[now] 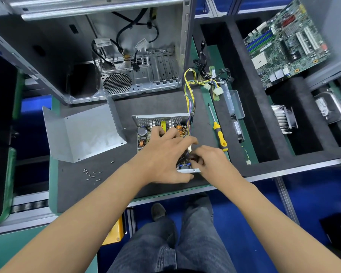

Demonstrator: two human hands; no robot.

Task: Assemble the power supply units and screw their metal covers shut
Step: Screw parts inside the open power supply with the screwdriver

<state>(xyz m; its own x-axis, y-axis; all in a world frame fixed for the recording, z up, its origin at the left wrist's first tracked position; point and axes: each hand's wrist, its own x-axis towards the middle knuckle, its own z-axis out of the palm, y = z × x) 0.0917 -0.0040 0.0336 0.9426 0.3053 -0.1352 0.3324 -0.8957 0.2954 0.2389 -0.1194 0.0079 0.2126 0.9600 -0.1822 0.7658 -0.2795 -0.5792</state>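
PSU chassis [146,119] sits open on the dark surface [165,101], board exposed, so internals get seated before closing. Metal cover [83,133] is parked just left of it, inside face up, out of the way. Loose screws [91,175] lie clustered in front of the cover, near the left forearm; yellow screwdriver [219,133] lies just right of the chassis, both handy for closing up.

Left hand [165,154] lies spread over the board, fingers mostly straight, thumb hooked at the near edge; looks like it's steadying the unit, gripping nothing I can confirm. Right hand [209,160] is at the near-right corner, fingers curled and pinching the internal wires [183,161], probably routing or plugging them. The cable harness [189,91] trails away toward the PC case [126,56].

Judgement: still wiring, cover step not started.
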